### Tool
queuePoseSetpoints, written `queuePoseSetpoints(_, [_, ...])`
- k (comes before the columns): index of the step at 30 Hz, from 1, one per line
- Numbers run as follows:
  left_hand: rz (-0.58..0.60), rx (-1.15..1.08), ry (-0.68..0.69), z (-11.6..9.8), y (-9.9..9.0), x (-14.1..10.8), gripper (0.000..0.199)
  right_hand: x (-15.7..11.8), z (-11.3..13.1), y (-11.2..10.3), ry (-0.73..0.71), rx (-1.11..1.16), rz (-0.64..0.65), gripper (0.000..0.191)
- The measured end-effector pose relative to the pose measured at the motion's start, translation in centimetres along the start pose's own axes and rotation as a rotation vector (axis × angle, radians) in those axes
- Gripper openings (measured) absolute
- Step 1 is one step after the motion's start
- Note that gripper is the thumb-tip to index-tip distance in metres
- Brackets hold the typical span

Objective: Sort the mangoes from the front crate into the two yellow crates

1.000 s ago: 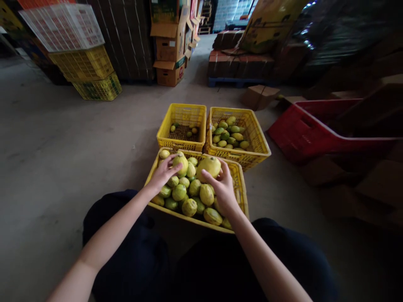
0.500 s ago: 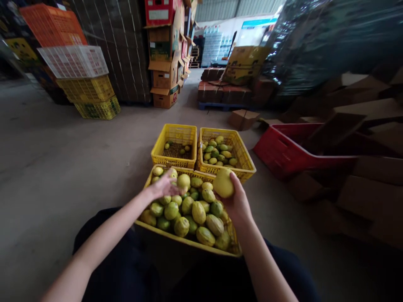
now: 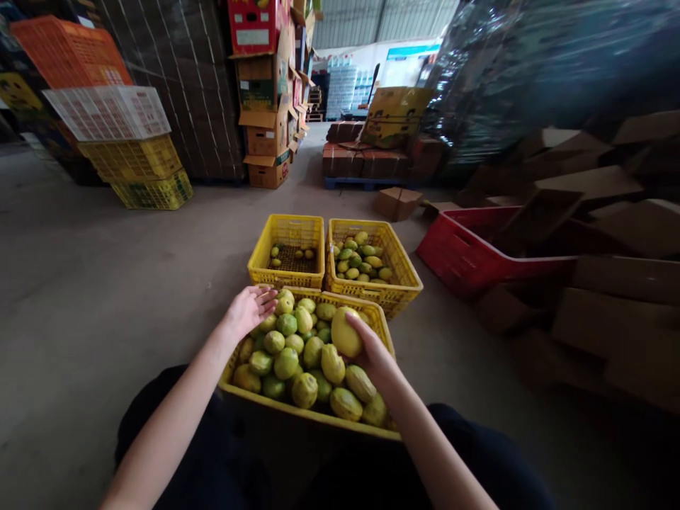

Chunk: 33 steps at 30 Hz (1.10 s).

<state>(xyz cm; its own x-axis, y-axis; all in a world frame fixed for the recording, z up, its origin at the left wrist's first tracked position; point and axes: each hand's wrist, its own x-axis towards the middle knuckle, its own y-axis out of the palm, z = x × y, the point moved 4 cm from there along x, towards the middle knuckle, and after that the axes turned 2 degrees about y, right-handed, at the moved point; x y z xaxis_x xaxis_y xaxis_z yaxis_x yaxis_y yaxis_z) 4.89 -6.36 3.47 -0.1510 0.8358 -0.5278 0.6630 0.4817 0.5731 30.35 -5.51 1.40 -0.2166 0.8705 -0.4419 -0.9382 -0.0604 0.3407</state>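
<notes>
Clasping a yellow fruit (image 3: pixel 346 332), the right hand (image 3: pixel 376 356) is occupying mid-frame; left of centre, the left hand (image 3: pixel 248 310) is hovering, fingers loosely spread.

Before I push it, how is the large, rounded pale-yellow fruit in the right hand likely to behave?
The large, rounded pale-yellow fruit would probably roll, as its visible side curves smoothly. It may be firm: no dent shows beside the right hand gripping it. Its smooth-looking skin could slip somewhat.
</notes>
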Motion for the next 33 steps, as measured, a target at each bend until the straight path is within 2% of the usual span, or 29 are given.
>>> queuePoseSetpoints(5, [-0.065,-0.025,0.028,-1.0,-0.8,-0.6,0.023,-1.3,-3.3,1.8,0.137,-0.348,0.108,0.046])
queuePoseSetpoints(8, [-0.068,-0.039,0.025,-0.9,-1.3,-0.7,0.024,-2.3,-7.9,2.0,0.311,-0.542,0.238,0.044])
queuePoseSetpoints(10, [-0.066,-0.045,0.017,-0.8,-1.6,-0.8,0.024,-2.9,-11.4,1.6,0.489,-0.659,0.363,0.033])
queuePoseSetpoints(11, [-0.067,-0.047,0.013,-0.8,-1.7,-0.8,0.024,-3.0,-12.7,1.2,0.591,-0.703,0.397,0.03])
queuePoseSetpoints(12, [-0.069,-0.048,0.008,-0.8,-1.9,-0.9,0.024,-2.7,-13.2,0.8,0.616,-0.67,0.401,0.029])
queuePoseSetpoints(13, [-0.07,-0.047,0.004,-0.8,-2.1,-1.1,0.024,-2.2,-12.8,0.4,0.599,-0.599,0.372,0.029])
queuePoseSetpoints(14, [-0.071,-0.046,0.004,-0.9,-2.2,-1.2,0.025,-1.3,-11.6,0.0,0.52,-0.47,0.307,0.03])
queuePoseSetpoints(18, [-0.064,-0.036,0.023,-1.3,-2.8,-1.4,0.027,3.0,-2.3,-1.8,0.197,-0.134,0.127,0.026])
queuePoseSetpoints(20, [-0.072,-0.035,0.028,-1.3,-3.1,-1.3,0.027,4.5,1.7,-3.2,0.052,0.226,-0.082,0.02])
queuePoseSetpoints(21, [-0.081,-0.035,0.026,-1.3,-3.2,-1.2,0.026,4.9,2.7,-3.6,0.02,0.333,-0.148,0.017])
queuePoseSetpoints(23, [-0.094,-0.03,0.017,-1.1,-3.3,-1.1,0.026,4.9,2.5,-3.6,0.07,0.432,-0.183,0.012])
queuePoseSetpoints(28, [-0.096,-0.014,0.009,-1.0,-3.0,-1.3,0.025,2.9,-2.5,-0.9,0.37,0.387,-0.007,0.02])
queuePoseSetpoints(30, [-0.096,-0.013,0.017,-1.1,-2.9,-1.5,0.023,2.5,-3.1,-0.2,0.37,0.357,0.049,0.019])
queuePoseSetpoints(33, [-0.103,-0.014,0.029,-1.2,-3.0,-1.5,0.022,2.8,-2.4,0.1,0.295,0.326,0.089,0.016])
